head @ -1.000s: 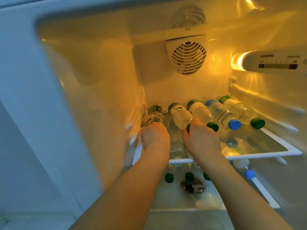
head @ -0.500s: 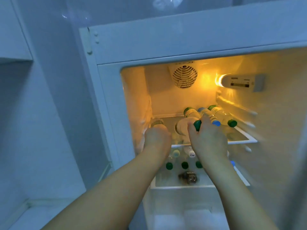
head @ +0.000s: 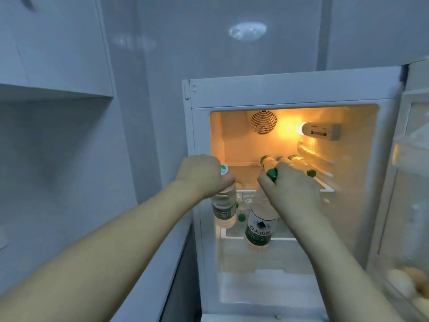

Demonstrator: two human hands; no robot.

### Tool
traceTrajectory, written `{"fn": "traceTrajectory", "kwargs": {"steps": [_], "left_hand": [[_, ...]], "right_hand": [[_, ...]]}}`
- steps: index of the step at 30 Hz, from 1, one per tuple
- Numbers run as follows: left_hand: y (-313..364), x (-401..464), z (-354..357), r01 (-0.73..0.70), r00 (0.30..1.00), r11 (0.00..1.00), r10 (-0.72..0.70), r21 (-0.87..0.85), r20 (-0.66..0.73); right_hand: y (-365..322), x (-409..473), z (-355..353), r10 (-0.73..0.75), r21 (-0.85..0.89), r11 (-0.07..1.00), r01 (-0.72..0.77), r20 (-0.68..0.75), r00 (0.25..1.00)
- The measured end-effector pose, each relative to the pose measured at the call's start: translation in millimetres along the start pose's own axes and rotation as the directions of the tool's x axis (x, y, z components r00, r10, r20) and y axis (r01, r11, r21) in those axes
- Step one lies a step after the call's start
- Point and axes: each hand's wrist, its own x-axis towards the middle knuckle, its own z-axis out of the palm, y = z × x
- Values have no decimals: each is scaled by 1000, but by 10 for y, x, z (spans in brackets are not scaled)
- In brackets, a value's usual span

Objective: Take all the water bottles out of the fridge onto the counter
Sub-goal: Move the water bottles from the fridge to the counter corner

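Two water bottles hung upright in front of the open fridge (head: 232, 94), each gripped at the neck from above: the left hand (head: 200, 174) held the smaller bottle (head: 224, 206), its white-and-green cap showing beside the knuckles, and the right hand (head: 293, 194) held the larger green-labelled bottle (head: 261, 225), its green cap poking out between the fingers. Both bottles pointed base-down, just outside the fridge opening and below the hands. More bottles (head: 299, 165) lay on their sides on the lit upper shelf (head: 325, 185) behind the right hand, caps toward the person, and at least one green cap (head: 241, 217) showed on the level below. The counter was not clearly in view; it probably lay off to the left, nearer the left hand. The open door (head: 413, 182) stood close on the right.
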Motion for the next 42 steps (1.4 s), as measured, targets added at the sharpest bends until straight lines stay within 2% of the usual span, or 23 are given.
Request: {"fn": "traceTrajectory", "kwargs": {"steps": [3,8,14,20,26,29,33,35,37,38,42], "left_hand": [[-119,-389,-57,75,994,995,-70,-59,78],[-355,-1146,85,146,971,989,-139,-25,197],[-812,-2111,313,406,876,914,-392,9,282],[-1178,-2851,541,695,686,719,-660,-7,307],[-1347,-3488,613,896,423,443,-874,33,241],[-1350,-3828,628,946,287,310,-935,93,206],[-1293,-4185,611,968,172,196,-973,158,153],[-1245,-4372,565,974,101,124,-987,187,129],[-1199,-4506,500,977,48,69,-993,202,110],[-1157,-4636,418,979,-4,14,-996,206,88],[-1015,-5007,141,979,-108,-101,-994,177,29]], "right_hand": [[-166,-258,10,-77,17,997,76,89,993],[-405,-673,162,-191,83,981,177,220,957],[-810,-1266,598,-301,184,952,243,436,848],[-1216,-1772,1134,-416,353,902,247,567,711],[-1488,-2198,1630,-501,504,849,158,676,540],[-1628,-2382,1848,-548,549,825,134,721,425],[-1811,-2602,1933,-620,613,779,133,719,315],[-1947,-2744,1937,-682,671,728,138,691,241],[-2056,-2847,1892,-727,717,684,134,656,200],[-2155,-2964,1852,-760,748,649,138,630,163],[-2410,-3314,1642,-829,817,558,145,556,61]]}}
